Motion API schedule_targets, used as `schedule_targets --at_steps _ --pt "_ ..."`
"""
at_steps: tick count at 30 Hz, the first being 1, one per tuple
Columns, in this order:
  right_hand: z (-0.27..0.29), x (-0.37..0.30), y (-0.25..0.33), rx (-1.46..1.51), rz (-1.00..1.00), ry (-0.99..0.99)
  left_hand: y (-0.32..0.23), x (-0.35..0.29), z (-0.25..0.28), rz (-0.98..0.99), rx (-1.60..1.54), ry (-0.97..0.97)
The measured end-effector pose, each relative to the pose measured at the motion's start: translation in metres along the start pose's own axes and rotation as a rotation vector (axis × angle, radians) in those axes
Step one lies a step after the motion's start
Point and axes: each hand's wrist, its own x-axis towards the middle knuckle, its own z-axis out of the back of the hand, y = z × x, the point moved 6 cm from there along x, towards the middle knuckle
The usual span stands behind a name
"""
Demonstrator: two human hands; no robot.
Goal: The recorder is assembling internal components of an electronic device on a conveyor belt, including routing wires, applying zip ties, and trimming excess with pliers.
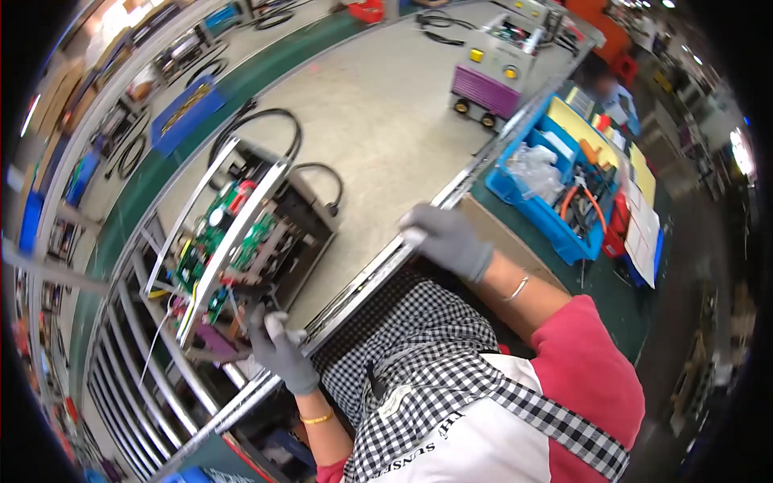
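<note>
An open-framed machine chassis with green circuit boards, wiring and pale metal rails sits tilted in the view at the left. My left hand, in a grey glove, is by its near lower corner, fingers apart and pointing up toward it. Whether the fingertips touch the chassis I cannot tell. A thick black cable loops behind the chassis. My right hand, also grey-gloved, is at the metal edge rail of the conveyor table, its fingers curled together. Nothing shows sticking out of that hand.
Metal rollers run along the left. On the right is a blue bin of tools and plastic bags, beside papers. A finished-looking machine with a purple front stands farther along. A blue tray lies across the line; a person is beyond.
</note>
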Motion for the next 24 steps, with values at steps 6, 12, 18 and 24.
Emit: schedule_targets --at_steps 6,12,18,24 --pt "0.194 -0.043 -0.067 -0.945 -0.229 -0.526 0.013 -0.022 -0.015 0.135 -0.046 0.112" --pt "0.279 -0.110 -0.118 -1.351 -1.025 -0.036 0.017 -0.026 -0.024 0.088 0.002 0.166" --pt "0.274 -0.117 -0.097 -1.309 -0.904 -0.145 0.013 -0.028 -0.037 0.109 0.020 0.308" --pt "0.243 -0.061 0.005 -0.881 -0.229 -0.567 -0.004 -0.029 -0.054 0.089 0.015 0.424"
